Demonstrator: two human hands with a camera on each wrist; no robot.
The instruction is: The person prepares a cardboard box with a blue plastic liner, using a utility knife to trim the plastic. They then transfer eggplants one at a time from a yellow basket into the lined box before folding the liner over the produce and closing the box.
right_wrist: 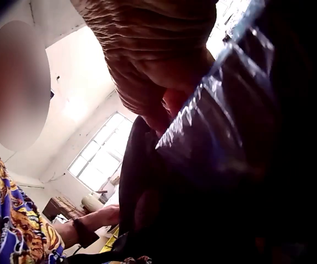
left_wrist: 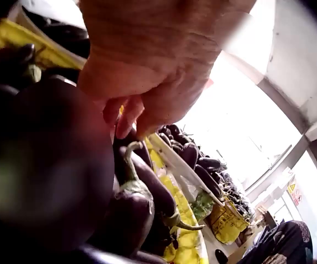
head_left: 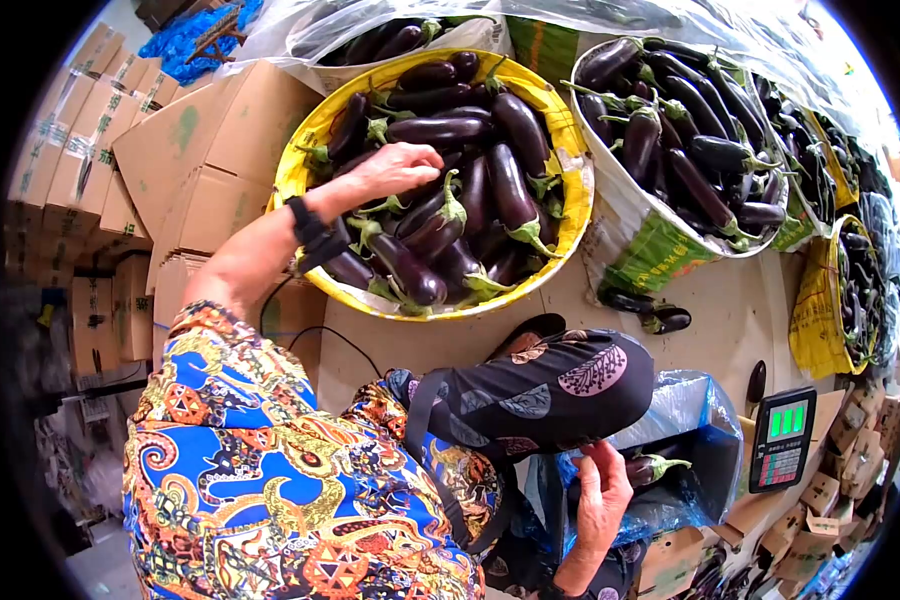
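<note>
Hovering left hand: fingers loosely curled, empty; eggplant just below, stem end toward them. Right hand pinches blue bag, well apart.

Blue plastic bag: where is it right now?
Head view, lower right: the blue plastic bag sits open beside the right hand, which holds its edge, with the green-lit scale just to its right.
</note>
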